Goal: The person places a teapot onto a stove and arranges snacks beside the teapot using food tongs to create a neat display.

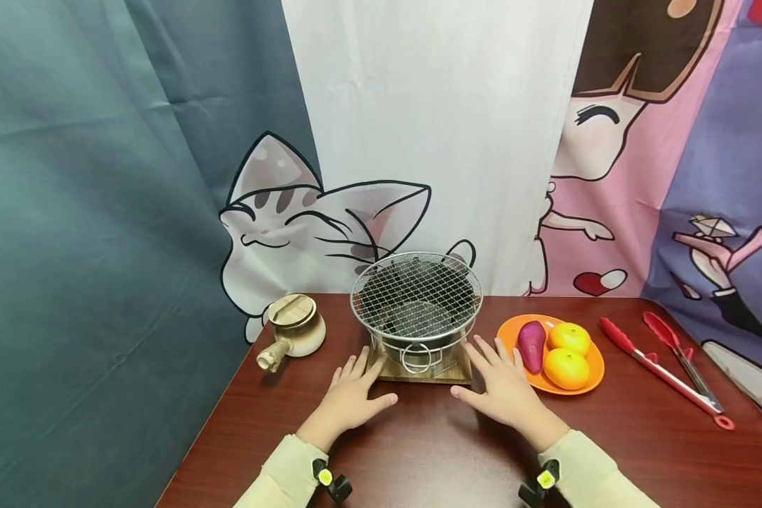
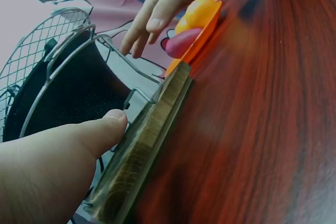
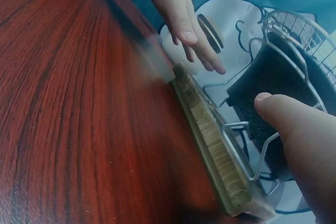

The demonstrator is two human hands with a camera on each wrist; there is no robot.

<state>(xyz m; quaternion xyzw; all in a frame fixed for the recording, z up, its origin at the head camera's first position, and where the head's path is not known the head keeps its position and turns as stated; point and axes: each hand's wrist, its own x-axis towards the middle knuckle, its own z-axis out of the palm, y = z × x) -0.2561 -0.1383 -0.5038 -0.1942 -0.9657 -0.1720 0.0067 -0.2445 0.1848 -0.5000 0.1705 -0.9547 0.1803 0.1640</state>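
Note:
A round tabletop grill with a wire mesh top (image 1: 417, 296) and a dark bowl stands in a metal wire frame on a square wooden board (image 1: 390, 372). My left hand (image 1: 351, 400) is spread at the board's left front, fingers straight and thumb out to the side. On the other side my right hand (image 1: 506, 390) is spread the same way, its fingertips beside the frame's right edge. Nothing is held by either hand. In the left wrist view the left thumb (image 2: 102, 129) overlaps the board's edge; the right thumb (image 3: 283, 111) overlaps the dark bowl in the right wrist view.
Left of the grill stands a small ceramic pot (image 1: 309, 341) with a wooden lid and side handle. To the right, an orange plate (image 1: 533, 379) bears a purple vegetable (image 1: 531, 346) and two orange fruits (image 1: 566, 369). Red-tipped tongs (image 1: 667, 376) lie farther right. A printed curtain hangs behind.

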